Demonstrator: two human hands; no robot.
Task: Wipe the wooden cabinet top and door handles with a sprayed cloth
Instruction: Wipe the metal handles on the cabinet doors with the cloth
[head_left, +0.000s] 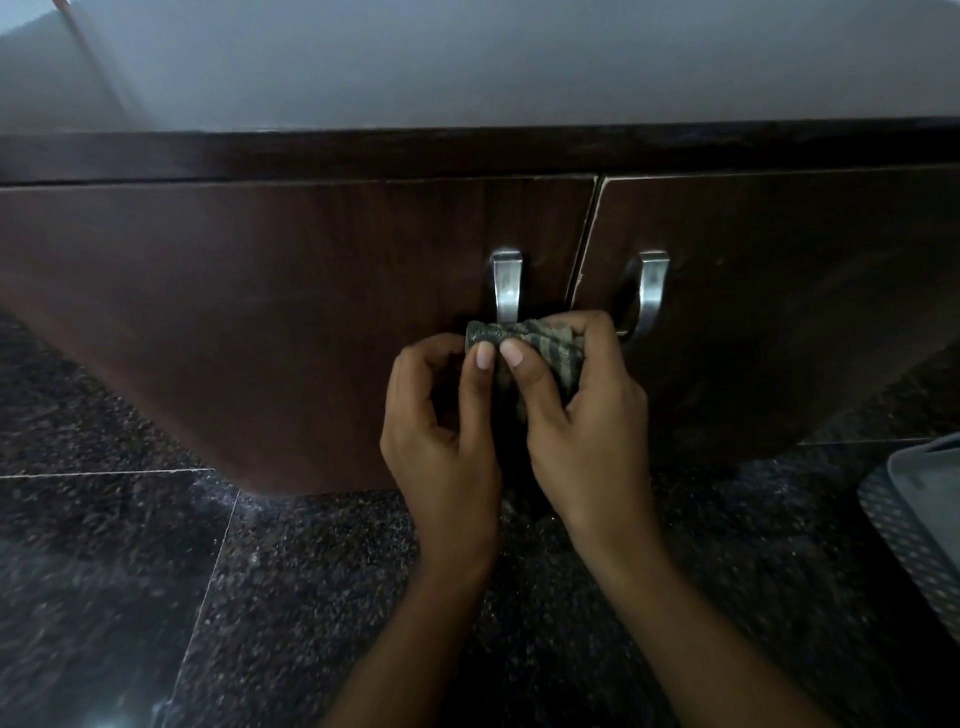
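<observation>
Brushed metal against dark wood: the cloth (540, 345), a striped grey-green rag rolled into a short wad, sits at the lower end of the left handle (506, 291), just left of the seam between the left door (260, 312) and the right door (779, 286). The left hand (441, 415) pinches the wad's left end between thumb and curled fingers. The right hand (582, 410) is clamped over its right part, fingers hooked across the top and thumb pressing the near face. Whether the cloth fully encircles the bar is hidden by the fingers. The step in hand looks like wiping this handle. To do it well, the rag should probably hug the bar all round and travel along its whole length to the upper bend (the back face, next to the door, is easy to miss), with both hands keeping it taut. Each handle's long axis runs up and down the door, the curved top pointing toward the cabinet top (467, 153). The wad lies crosswise, left to right. The right handle (649, 296) stands bare just beside the right hand.
</observation>
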